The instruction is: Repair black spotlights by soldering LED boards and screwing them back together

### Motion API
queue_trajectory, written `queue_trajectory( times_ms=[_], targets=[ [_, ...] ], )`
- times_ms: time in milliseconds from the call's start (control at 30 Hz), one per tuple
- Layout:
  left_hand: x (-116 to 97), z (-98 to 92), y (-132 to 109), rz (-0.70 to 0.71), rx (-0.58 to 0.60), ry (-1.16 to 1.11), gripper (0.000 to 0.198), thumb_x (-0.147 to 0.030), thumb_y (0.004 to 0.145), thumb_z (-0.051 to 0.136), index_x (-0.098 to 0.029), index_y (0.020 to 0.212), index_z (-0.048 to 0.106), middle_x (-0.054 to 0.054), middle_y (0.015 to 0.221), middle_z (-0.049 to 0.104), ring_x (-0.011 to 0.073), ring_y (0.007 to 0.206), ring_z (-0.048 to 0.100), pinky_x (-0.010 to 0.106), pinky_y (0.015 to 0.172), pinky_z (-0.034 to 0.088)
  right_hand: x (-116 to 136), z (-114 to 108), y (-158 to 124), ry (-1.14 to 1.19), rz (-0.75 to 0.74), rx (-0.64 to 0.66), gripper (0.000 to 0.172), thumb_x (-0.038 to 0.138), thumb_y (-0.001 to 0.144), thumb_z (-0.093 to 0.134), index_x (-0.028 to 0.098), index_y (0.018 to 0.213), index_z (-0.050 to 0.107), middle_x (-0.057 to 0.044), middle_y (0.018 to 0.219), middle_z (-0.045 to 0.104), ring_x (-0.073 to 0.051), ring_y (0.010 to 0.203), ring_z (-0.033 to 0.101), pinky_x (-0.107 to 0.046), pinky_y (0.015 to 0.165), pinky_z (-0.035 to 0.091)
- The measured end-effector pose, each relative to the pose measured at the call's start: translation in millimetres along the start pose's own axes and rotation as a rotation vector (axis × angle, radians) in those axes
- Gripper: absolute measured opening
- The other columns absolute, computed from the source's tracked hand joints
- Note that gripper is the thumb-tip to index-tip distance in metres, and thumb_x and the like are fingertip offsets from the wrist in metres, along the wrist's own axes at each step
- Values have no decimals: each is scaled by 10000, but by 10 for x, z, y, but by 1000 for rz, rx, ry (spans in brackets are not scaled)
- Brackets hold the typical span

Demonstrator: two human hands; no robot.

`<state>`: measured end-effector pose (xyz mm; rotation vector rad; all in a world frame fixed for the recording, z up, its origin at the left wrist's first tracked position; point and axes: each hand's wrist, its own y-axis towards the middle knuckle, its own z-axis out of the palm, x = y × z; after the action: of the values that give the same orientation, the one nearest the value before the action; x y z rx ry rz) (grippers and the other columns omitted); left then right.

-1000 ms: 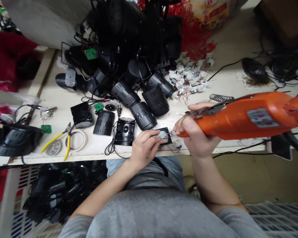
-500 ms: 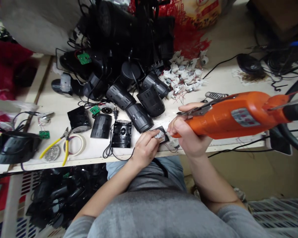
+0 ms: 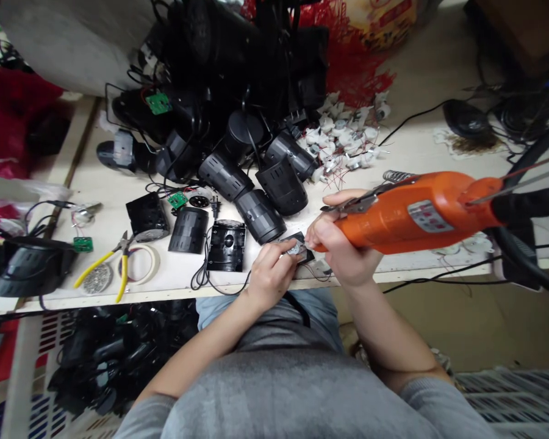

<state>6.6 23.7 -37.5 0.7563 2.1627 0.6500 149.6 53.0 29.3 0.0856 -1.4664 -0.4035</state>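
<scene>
My right hand (image 3: 343, 244) grips an orange electric screwdriver (image 3: 421, 210), its tip pointing down at a small black square part with a shiny metal piece (image 3: 296, 248) near the table's front edge. My left hand (image 3: 269, 274) pinches that part and steadies it on the table (image 3: 416, 152). The two hands nearly touch over the part. A black cable runs from the screwdriver's back end off to the right.
Several black cylindrical lamp housings (image 3: 260, 214) are heaped behind the hands. A black square housing (image 3: 226, 245), yellow-handled pliers (image 3: 114, 265), a tape roll (image 3: 141, 262) and green circuit boards (image 3: 178, 199) lie to the left. White small parts (image 3: 343, 146) with red wires lie at the back.
The screwdriver and my right hand have shifted slightly left, closer to the left hand. The left hand keeps its hold on the small black part.
</scene>
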Motion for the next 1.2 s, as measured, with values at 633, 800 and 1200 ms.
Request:
queue_trajectory(
  times_ms=[633,800,1200],
  targets=[
    [9,6,17,0,-38,-40,99,-155,965,636,-178,873,607,101,1023,762,162,885,709,280,784,587,0,54,110,135,11,158,470,623,807,758,236,1039,626,39,647,574,-136,530,535,-305,550,501],
    [7,-5,21,-2,-27,-42,104,-171,965,643,-185,867,613,92,1033,764,160,883,709,286,791,594,79,30,176,249,18,250,791,927,724,547,303,1198,651,-21,737,623,-199,542,542,-343,471,443],
    [10,7,15,4,-55,-32,98,-161,958,654,-184,870,617,81,1009,766,149,857,708,275,776,589,34,-67,197,430,134,347,834,976,638,557,257,1020,739,-35,660,613,-192,488,531,-328,425,408]
  ],
)
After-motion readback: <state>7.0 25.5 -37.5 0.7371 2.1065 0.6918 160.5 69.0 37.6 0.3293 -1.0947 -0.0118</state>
